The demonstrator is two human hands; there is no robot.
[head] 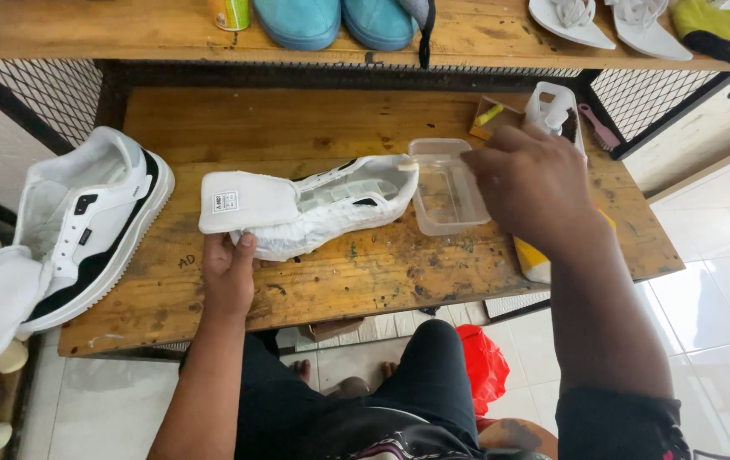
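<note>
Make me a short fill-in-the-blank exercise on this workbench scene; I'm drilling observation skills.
1. The left hand holds a ____ sneaker lying on its side.
2. The right hand hovers over a clear plastic ____ on the wooden bench.
3. A second sneaker, white and black, lies to the person's ____.

Missing words: white; container; left

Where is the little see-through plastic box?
In the head view, the clear plastic container sits on the wooden table, right of centre, just under the right hand and touching the toe of the white sneaker held by the left hand.
</note>
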